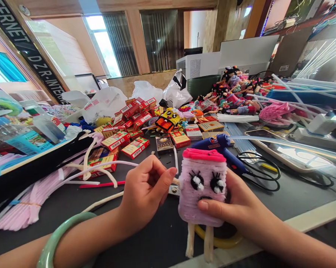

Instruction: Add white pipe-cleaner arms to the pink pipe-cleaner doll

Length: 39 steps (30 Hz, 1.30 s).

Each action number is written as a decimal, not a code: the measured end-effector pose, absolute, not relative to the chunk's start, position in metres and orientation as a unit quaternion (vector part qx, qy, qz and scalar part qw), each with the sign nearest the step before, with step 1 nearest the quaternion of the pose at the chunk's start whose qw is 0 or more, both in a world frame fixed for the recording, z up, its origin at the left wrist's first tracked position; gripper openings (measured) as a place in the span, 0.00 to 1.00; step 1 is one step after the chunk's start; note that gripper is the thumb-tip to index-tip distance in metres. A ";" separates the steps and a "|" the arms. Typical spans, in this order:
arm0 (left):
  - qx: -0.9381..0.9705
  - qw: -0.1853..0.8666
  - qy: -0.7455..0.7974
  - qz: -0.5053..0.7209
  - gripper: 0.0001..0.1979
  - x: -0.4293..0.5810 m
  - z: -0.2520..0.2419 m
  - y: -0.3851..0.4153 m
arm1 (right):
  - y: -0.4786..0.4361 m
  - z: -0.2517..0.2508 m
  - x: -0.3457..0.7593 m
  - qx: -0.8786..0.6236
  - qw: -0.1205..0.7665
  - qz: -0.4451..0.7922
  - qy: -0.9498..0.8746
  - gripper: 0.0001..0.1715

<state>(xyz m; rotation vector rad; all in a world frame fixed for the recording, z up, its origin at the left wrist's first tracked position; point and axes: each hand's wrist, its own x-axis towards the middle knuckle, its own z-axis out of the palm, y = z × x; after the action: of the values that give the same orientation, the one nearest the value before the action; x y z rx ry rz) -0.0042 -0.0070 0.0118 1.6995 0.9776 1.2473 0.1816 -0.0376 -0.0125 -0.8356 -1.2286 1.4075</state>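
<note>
My right hand (pixel 235 212) grips a lilac pipe-cleaner doll (pixel 202 190) upright, with the thumb across its lower front. The doll has a hot-pink top, black-lashed eyes and two white fuzzy legs. My left hand (pixel 147 190) is curled just left of the doll, pinching a white pipe cleaner (pixel 112 162) that runs off to the left. A small metal piece (pixel 173 190) shows beyond those fingers, partly hidden by them and the doll. A pale green bangle (pixel 59 238) circles my left wrist.
A blue glue gun (pixel 226 154) and black-handled scissors (pixel 258 171) lie just behind the doll. Small red-and-yellow boxes (pixel 134 147) are heaped at centre, with several finished dolls (pixel 232 93) behind them. Pink pipe-cleaner bundles (pixel 14 208) lie at left; a phone (pixel 287 150) lies at right.
</note>
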 end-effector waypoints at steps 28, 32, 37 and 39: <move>0.670 0.415 0.375 0.488 0.21 -0.005 0.009 -0.003 | -0.036 -0.009 0.183 -0.360 0.512 0.574 -0.528 0.28; 0.666 0.422 0.376 0.486 0.22 -0.006 0.010 -0.002 | -0.036 -0.010 0.183 -0.365 0.528 0.568 -0.515 0.26; 0.661 0.430 0.377 0.486 0.17 -0.006 0.012 -0.003 | -0.037 -0.011 0.183 -0.376 0.541 0.561 -0.501 0.28; 0.660 0.431 0.380 0.484 0.15 -0.005 0.013 -0.003 | -0.038 -0.010 0.182 -0.378 0.545 0.557 -0.500 0.27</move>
<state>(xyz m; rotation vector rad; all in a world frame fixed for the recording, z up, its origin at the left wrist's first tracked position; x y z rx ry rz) -0.0048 -0.0034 0.0129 1.6464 0.9475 1.2068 0.1823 -0.0377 -0.0103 -0.8968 -1.1868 1.3210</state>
